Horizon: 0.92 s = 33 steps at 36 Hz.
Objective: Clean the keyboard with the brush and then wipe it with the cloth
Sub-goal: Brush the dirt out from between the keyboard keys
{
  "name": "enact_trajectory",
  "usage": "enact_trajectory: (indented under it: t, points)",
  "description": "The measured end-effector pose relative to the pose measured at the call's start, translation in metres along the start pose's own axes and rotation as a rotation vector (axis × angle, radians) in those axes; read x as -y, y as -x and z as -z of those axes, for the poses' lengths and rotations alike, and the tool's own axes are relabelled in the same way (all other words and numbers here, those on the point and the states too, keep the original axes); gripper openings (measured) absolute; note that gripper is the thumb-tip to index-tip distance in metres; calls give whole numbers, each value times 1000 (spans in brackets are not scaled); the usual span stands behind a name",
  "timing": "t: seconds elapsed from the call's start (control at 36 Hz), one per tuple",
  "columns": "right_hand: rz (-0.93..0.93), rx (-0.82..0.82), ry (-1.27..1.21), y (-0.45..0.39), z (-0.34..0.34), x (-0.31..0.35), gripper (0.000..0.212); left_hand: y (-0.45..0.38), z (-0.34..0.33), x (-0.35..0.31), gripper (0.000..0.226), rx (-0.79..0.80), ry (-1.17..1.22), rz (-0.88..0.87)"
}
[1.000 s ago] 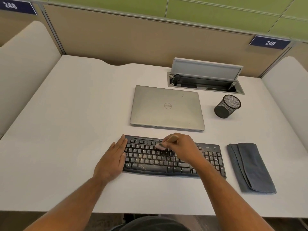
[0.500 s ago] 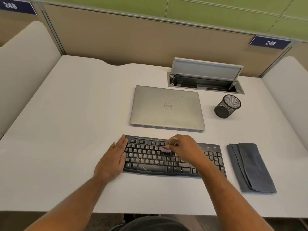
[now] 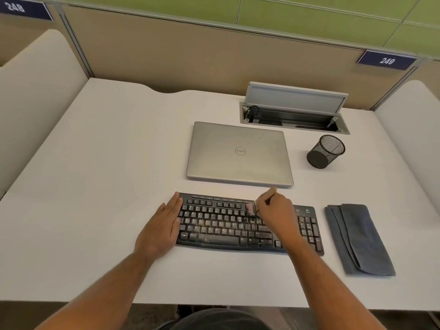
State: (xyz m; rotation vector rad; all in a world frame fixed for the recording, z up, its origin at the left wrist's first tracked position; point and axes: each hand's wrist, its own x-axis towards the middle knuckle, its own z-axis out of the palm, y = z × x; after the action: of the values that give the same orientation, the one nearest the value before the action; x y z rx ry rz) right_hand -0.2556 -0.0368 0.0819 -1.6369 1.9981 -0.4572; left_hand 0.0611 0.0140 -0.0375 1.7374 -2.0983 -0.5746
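A dusty black keyboard lies on the white desk near the front edge. My left hand rests flat against the keyboard's left end, fingers straight. My right hand grips a small brush with a pale wooden handle; its bristles touch the upper key rows right of the middle. A folded grey cloth lies on the desk just right of the keyboard, untouched.
A closed silver laptop sits right behind the keyboard. A black mesh pen cup stands to its right. An open cable box is set into the desk at the back. Partition walls enclose the desk on three sides.
My right hand has carried the brush rightward along the upper key rows. My left hand and the keyboard have stayed where they were.
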Motion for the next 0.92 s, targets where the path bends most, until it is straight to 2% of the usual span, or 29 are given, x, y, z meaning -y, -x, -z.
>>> enact_trajectory:
  t: [0.14,0.31,0.47,0.56,0.64,0.86,0.92]
  points:
    - [-47,93,40,-8,8,-2,42,1,0,0,63,-2,-6,0]
    - [-23,-10,-54,-8,6,-7,64,0,-1,-1,63,4,-8,14]
    - [-38,131,-23,-8,11,-12,42,1,0,0,63,0,-9,9]
    - [-27,70,-45,-9,14,-8,48,1,-1,0,62,-1,-8,8]
    - [-5,2,-88,-4,15,-5,43,1,0,-2,63,-1,-9,16]
    - [-59,160,-39,-8,17,-10,39,2,3,-6,63,-3,-7,26]
    - [-63,91,-32,-8,20,-8,41,2,3,-6,63,-3,-5,25]
